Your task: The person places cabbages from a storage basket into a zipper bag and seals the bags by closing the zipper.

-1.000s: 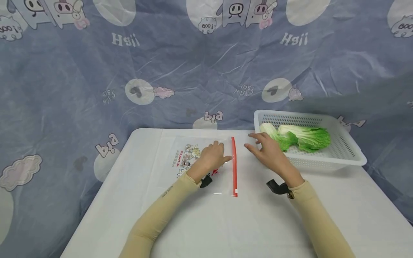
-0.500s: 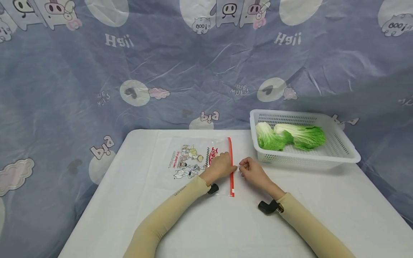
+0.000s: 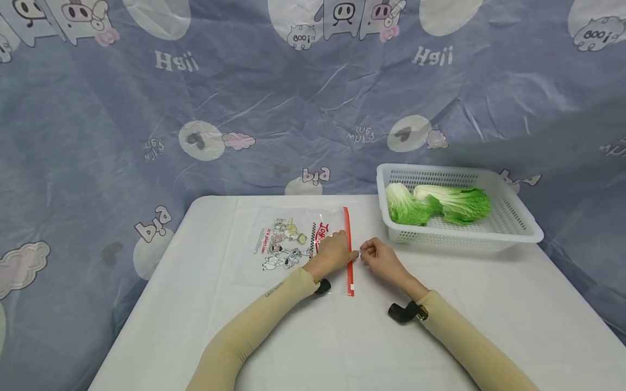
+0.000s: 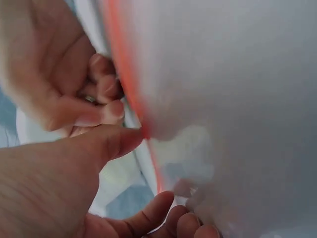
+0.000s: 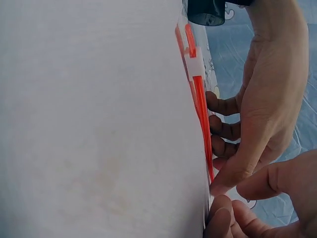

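A clear zip bag with cartoon prints lies flat on the white table, its red zip strip facing right. My left hand is over the bag's right part and pinches the strip, thumb at the edge and fingers curled on the film, as the right wrist view shows. A white slider sits near the strip's near end. My right hand is just right of the strip, fingers curled and fingertips close to the left thumb. I cannot tell whether it grips the bag's edge.
A white perforated basket stands at the back right, holding a smaller napa cabbage and a longer one. Behind the table hangs a blue-grey printed cloth. Each wrist wears a black camera mount.
My right hand has come from beside the basket, nearer to me and left to the red strip, its fingers curling. My left hand has slid right to the strip. The last half second shows little movement.
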`<state>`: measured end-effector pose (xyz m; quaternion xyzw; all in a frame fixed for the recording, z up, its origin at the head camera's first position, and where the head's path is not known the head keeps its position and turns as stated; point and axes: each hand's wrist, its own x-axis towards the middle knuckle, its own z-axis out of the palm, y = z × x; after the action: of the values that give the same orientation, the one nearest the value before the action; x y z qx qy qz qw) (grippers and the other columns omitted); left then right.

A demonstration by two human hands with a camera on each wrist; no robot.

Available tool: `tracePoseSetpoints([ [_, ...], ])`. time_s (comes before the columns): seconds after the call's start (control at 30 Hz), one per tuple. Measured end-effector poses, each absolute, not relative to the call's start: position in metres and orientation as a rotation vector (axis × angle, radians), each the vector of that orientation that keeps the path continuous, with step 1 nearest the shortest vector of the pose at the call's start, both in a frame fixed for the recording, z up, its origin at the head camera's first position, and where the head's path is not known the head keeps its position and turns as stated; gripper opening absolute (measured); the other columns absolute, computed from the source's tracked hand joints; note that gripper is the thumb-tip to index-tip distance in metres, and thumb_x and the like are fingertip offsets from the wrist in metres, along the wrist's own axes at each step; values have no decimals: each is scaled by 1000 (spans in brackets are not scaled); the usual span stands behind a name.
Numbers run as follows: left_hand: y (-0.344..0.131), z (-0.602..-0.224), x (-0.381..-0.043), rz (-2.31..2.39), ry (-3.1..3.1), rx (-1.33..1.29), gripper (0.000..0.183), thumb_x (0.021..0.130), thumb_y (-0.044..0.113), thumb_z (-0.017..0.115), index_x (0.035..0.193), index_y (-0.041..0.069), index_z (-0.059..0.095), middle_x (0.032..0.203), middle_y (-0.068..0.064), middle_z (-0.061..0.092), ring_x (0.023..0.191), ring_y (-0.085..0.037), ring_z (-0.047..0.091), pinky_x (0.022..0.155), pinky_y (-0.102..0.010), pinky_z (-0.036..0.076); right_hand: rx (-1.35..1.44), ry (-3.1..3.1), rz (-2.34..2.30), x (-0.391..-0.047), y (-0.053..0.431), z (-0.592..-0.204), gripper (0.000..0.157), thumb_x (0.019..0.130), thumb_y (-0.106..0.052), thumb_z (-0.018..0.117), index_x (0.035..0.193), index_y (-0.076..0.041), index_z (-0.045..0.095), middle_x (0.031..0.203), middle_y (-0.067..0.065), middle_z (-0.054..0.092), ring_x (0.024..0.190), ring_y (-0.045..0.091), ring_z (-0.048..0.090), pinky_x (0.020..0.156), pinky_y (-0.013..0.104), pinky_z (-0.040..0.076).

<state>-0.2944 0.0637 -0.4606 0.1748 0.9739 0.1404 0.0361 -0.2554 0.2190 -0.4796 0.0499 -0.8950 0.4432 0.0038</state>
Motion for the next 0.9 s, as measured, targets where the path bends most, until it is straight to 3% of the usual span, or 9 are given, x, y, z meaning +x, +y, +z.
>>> tracePoseSetpoints([
  [0.37, 61, -460, -297, 491, 3005, 564, 28, 84, 33, 71, 79, 8, 58, 72, -2, 59, 59, -14, 50, 52, -29, 42, 146, -2799, 1381, -254, 217, -477, 19, 89, -4, 54, 106, 3, 58, 90, 13, 64, 71, 9, 59, 61, 19, 50],
  [0.57, 57, -459, -302, 566, 2944, 543, 37, 88, 32, 67, 62, 14, 49, 58, 3, 47, 51, -12, 43, 45, -27, 36, 148, -2796, 1392, -252, 216, -476, 18, 90, -5, 55, 106, 3, 59, 88, 14, 65, 70, 9, 59, 60, 19, 49],
  [0.77, 54, -453, -299, 458, 2911, 616, 39, 84, 36, 72, 62, 15, 48, 56, 5, 43, 49, -9, 40, 44, -24, 34, 151, -2801, 1389, -254, 218, -477, 18, 93, -8, 55, 107, 2, 59, 88, 13, 65, 70, 9, 59, 60, 19, 49],
  [0.9, 53, -443, -287, 253, 2918, 665, 33, 80, 35, 75, 65, 11, 59, 60, 1, 54, 52, -11, 46, 47, -27, 40, 148, -2800, 1390, -254, 219, -479, 18, 94, -8, 55, 108, 2, 59, 88, 13, 66, 71, 10, 60, 61, 19, 49],
])
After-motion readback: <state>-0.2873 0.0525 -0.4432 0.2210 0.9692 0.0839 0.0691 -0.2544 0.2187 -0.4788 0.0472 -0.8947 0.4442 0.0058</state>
